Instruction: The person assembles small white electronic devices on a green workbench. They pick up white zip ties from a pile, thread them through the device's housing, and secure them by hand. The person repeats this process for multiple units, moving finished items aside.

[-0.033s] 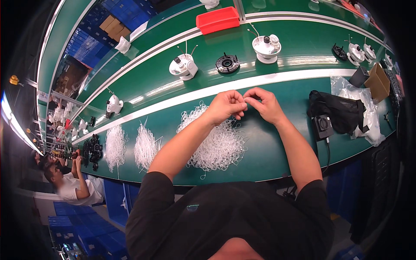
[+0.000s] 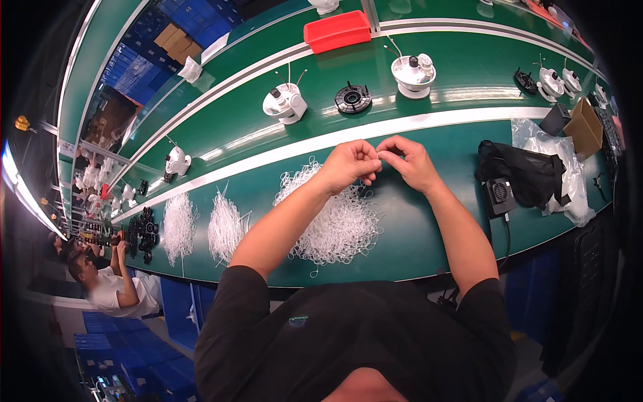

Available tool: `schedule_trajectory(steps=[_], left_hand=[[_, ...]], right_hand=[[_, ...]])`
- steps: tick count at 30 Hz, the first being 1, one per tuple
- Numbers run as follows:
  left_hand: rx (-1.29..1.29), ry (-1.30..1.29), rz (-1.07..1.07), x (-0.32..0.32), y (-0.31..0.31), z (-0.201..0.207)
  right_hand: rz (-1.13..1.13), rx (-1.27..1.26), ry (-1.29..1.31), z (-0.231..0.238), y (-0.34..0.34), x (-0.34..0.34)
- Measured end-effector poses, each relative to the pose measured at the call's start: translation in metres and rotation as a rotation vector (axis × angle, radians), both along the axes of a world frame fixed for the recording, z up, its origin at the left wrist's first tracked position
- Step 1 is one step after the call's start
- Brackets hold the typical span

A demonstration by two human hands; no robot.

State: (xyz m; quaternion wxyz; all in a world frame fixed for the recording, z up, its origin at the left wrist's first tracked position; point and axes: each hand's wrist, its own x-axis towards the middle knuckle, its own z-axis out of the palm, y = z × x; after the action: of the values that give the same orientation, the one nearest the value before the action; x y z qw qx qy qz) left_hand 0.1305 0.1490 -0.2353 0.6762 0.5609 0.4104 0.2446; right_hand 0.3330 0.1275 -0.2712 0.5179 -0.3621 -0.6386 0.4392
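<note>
My left hand (image 2: 349,165) and my right hand (image 2: 410,164) meet fingertip to fingertip above the green workbench (image 2: 418,234). Both are closed in a pinch. Whatever they hold, if anything, is too small to make out. Under and beside my left hand and forearm spreads a big heap of thin white looped strings (image 2: 338,224). Two narrower bundles lie further left: a white bundle of strands (image 2: 226,228) close to my left forearm, and another white bundle (image 2: 179,228) beyond it.
Beyond a pale rail, white devices with upright wires (image 2: 284,104) (image 2: 413,75) flank a round black part (image 2: 352,98). Further back stands a red bin (image 2: 337,31). A black mesh bag (image 2: 526,171) and black power box (image 2: 499,195) occupy the right. A person in white (image 2: 117,288) sits far left.
The white devices and round black part beyond the rail have shifted very slightly right. My hands hold the same pinch in the same place.
</note>
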Motion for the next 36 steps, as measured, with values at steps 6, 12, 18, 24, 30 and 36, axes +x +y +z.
schedule_trajectory(steps=[6,12,18,24,30,36], left_hand=[[-0.067,-0.088,0.049,-0.015,0.003,-0.005],[-0.060,-0.282,0.579,-0.088,0.063,-0.014],[-0.002,-0.166,1.014,-0.148,0.150,-0.048],[0.049,-0.163,0.891,-0.129,0.176,-0.048],[0.138,-0.114,0.678,-0.089,0.120,-0.019],[0.113,-0.026,0.437,-0.031,0.043,0.003]], right_hand=[[-0.051,-0.083,0.001,-0.012,0.003,-0.002],[-0.123,-0.151,-0.072,-0.035,0.015,0.003],[-0.188,-0.197,-0.051,-0.037,0.018,0.004],[-0.221,-0.160,-0.050,-0.032,0.015,0.009],[-0.436,0.061,-0.175,-0.012,0.013,0.016],[-0.468,0.127,-0.230,0.010,0.010,0.015]])
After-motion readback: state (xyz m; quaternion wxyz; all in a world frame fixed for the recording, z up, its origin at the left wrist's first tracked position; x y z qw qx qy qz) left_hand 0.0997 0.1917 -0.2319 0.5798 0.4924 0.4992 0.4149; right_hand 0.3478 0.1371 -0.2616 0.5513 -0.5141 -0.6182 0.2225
